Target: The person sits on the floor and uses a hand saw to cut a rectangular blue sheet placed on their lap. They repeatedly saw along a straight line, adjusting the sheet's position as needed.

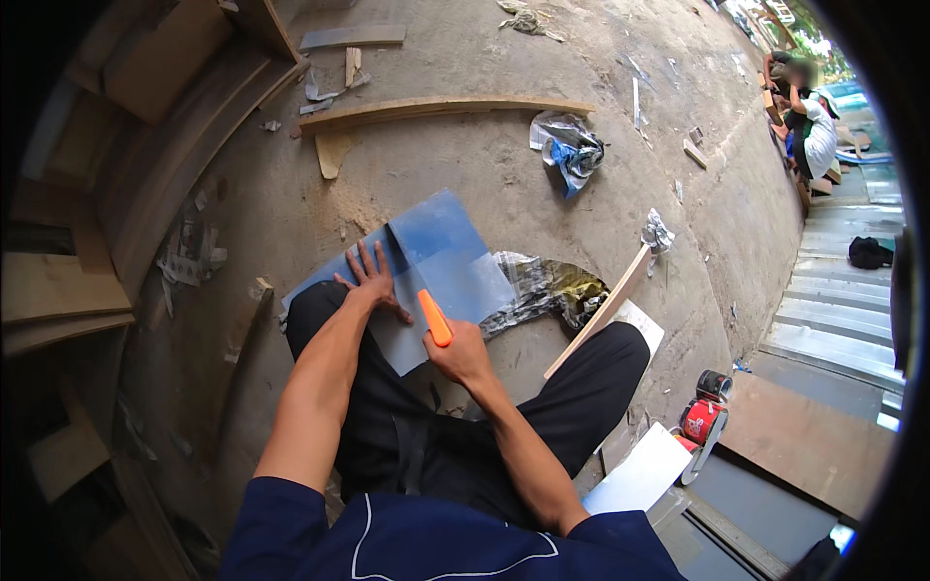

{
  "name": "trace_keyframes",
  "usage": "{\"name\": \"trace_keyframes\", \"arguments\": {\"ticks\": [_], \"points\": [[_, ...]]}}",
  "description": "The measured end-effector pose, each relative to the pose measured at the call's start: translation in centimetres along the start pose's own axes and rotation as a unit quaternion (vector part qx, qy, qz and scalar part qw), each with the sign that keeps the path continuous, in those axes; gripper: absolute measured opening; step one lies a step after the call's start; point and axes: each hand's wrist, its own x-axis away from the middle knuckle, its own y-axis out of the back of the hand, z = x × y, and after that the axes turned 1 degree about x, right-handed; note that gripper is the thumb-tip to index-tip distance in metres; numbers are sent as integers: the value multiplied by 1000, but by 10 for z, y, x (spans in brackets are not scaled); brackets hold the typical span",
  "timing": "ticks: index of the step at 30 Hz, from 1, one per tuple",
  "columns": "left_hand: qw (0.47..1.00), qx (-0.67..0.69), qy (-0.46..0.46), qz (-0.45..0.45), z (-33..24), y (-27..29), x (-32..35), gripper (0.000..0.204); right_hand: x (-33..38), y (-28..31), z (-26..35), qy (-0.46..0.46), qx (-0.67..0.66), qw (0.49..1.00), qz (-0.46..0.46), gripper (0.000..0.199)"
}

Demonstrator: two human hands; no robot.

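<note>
Two hands: left [373,284] flat on blue sheet [426,266], right [460,353] grips orange cutter [435,318].

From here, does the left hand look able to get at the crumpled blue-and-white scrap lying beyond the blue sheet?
Probably yes, with a stretch: the left hand lies flat on the blue sheet, and only bare concrete separates it from the scrap.

Navy short-sleeved shirt, white piping; black trousers

- A blue sheet [441,261] was laid flat across the lap and the concrete floor, one corner lifted.
- An orange-handled cutter [435,318] was held tilted upon it.
</note>
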Motion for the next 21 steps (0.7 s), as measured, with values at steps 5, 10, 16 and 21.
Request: {"name": "trace_keyframes", "arguments": {"ticks": [5,10,16,21], "points": [[1000,-18,0,9,5,6,3,170,15,8,14,0,-2,1000,-26,27],[1000,-11,-7,2,16,1,2,171,64,42,32,-55,-73,995,26,26],[1000,14,-5,-12,5,-3,-13,174,-13,-6,-9,28,-3,999,-38,25],[1000,-10,-18,-22,12,-6,-1,174,-1,7,12,-5,5,1000,-15,25]]}}
